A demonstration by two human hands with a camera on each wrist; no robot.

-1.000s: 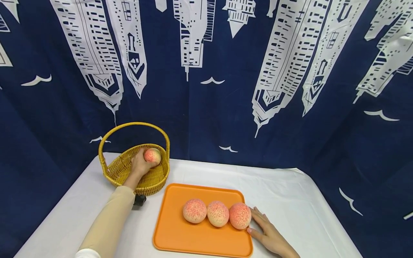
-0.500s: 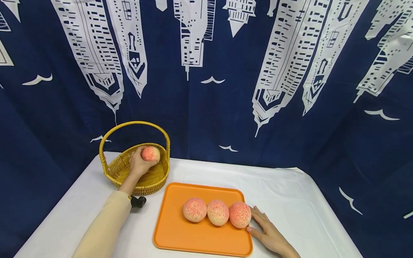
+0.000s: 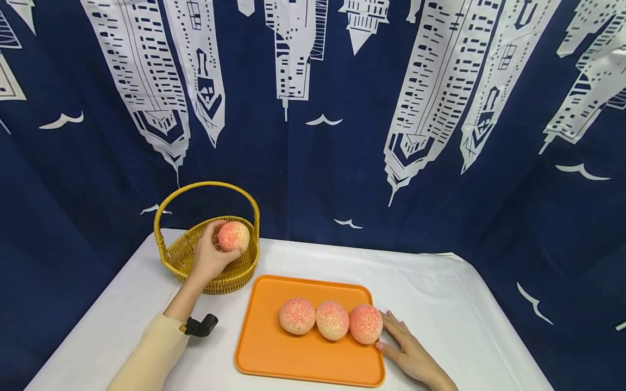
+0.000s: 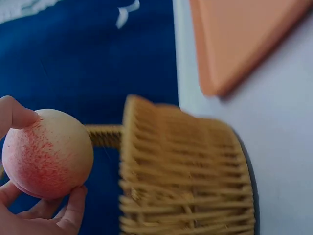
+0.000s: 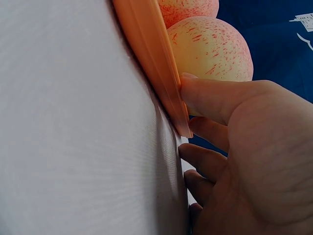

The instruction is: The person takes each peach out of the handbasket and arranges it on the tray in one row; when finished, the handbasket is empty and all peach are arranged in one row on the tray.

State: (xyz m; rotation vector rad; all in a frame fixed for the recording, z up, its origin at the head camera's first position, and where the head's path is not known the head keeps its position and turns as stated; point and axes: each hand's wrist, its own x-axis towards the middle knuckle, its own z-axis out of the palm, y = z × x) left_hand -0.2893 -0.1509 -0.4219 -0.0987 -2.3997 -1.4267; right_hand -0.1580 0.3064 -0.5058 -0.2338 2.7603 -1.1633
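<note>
My left hand (image 3: 209, 259) grips a pink and cream peach (image 3: 233, 237) between thumb and fingers, over the opening of a yellow wicker basket (image 3: 229, 285). In the left wrist view this peach (image 4: 51, 154) is beside the basket's woven wall (image 4: 188, 181), apart from it. Three more peaches lie in a row on an orange tray (image 3: 274, 361): a left one (image 3: 297, 316), a middle one (image 3: 332, 320) and a right one (image 3: 365, 324). My right hand (image 3: 411, 355) rests at the tray's right edge, its thumb by the rim and the right peach (image 5: 212, 51), fingers loosely spread.
The basket's tall arched handle (image 3: 210, 184) rises over its opening. A white cloth (image 3: 440, 293) covers the table. Behind it hangs a navy curtain (image 3: 303, 174) with white building prints. A black device (image 3: 201, 326) is on the left wrist.
My left hand, still holding the peach, has risen slightly, and the left forearm has drawn back toward me. The right hand and the tray peaches stay in place.
</note>
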